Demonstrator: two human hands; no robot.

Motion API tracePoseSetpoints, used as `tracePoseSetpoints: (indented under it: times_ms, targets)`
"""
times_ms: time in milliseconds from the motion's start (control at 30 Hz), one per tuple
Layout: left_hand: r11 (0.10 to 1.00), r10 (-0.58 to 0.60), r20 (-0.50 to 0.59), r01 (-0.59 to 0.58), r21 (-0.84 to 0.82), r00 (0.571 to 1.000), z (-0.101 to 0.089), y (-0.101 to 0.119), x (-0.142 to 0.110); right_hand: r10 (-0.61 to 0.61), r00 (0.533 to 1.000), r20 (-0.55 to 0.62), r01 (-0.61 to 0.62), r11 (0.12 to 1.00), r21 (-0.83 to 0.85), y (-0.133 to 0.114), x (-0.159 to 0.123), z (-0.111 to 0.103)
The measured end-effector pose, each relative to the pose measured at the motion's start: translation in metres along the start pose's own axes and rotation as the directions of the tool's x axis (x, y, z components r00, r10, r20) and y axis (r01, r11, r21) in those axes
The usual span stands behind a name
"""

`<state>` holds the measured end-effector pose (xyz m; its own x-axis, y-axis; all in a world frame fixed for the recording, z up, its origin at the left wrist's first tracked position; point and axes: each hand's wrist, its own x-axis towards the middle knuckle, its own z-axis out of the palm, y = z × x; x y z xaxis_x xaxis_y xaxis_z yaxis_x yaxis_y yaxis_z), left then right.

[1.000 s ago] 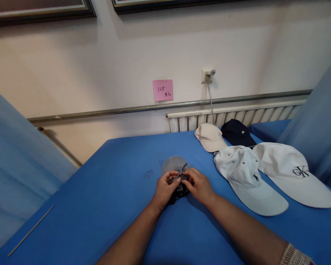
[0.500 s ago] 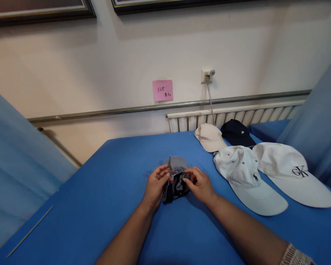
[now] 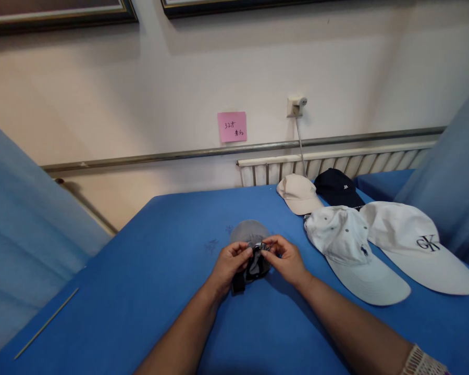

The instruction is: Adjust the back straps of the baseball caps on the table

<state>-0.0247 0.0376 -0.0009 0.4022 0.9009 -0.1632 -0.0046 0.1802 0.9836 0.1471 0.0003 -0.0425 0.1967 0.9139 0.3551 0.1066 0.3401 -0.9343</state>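
Observation:
A grey cap lies on the blue-covered table, its dark inside turned toward me. My left hand pinches the left part of the cap's back strap between thumb and fingers. On the other side, my right hand grips the strap's right part, where a small metal buckle shows at the fingertips. Both hands are close together over the cap's opening. A dark flap hangs below my left fingers. My fingers partly hide the strap, so I cannot tell whether it is threaded through the buckle.
To the right lie a beige cap, a navy cap, a pale cap with a small emblem and a white lettered cap. A thin stick rests at the left edge. Behind are a radiator and a wall rail.
My left hand has moved right, closer to my right hand. The grey cap has turned a little, and its rounded grey part shows more clearly.

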Motion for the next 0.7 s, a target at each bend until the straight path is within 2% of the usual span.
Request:
tracePoseSetpoints:
  times_ms: [133,267,467,700]
  targets:
    - [1.0,0.008,0.019,-0.008,0.011,1.0,-0.0017,0.0007,0.0017,0.036,0.999,0.006,-0.036,0.997,0.068,0.0061,0.0008,0.0009]
    - [1.0,-0.014,0.0,0.014,0.028,1.0,-0.0014,-0.0006,0.0029,0.026,0.999,0.024,-0.027,0.999,0.04,0.0074,-0.0001,0.0003]
    - [0.999,-0.041,0.068,0.042,-0.006,0.997,-0.0044,-0.005,0.0049,0.008,1.0,0.029,-0.009,1.0,0.019,0.0038,-0.0009,-0.0011]
    - [0.998,-0.056,0.065,0.056,0.006,0.996,-0.0056,-0.0053,0.0061,-0.006,0.999,0.039,0.005,1.0,0.024,0.002,-0.0014,-0.0013]
